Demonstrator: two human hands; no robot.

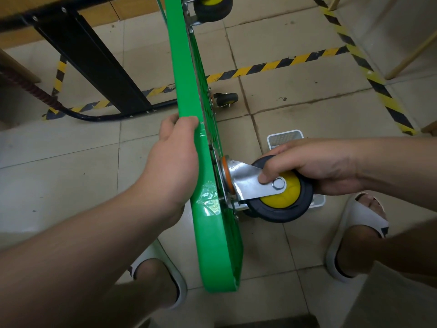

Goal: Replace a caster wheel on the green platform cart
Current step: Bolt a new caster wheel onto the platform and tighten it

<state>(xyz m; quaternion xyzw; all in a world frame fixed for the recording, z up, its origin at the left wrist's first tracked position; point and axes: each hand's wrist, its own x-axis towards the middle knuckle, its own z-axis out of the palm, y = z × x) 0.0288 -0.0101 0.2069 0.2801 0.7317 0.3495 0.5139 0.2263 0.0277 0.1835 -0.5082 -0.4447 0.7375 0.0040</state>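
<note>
Green platform cart [210, 245] tipped on edge on the tiled floor [71, 162]. Left hand [175, 162] clamped around its rim. Right hand [314, 164] clamped on the near caster wheel [283, 200], fork against the cart's underside.

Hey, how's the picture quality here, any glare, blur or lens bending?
Head view: wide-angle bending curves the green platform cart and floor tape; glare on the caster wheel bracket and the cart's plastic wrap; left hand and right hand fairly sharp; corners dim and soft.

Left hand [176, 159] gripping upended green cart [212, 245], right hand [314, 165] clasping caster wheel [283, 202]
</note>
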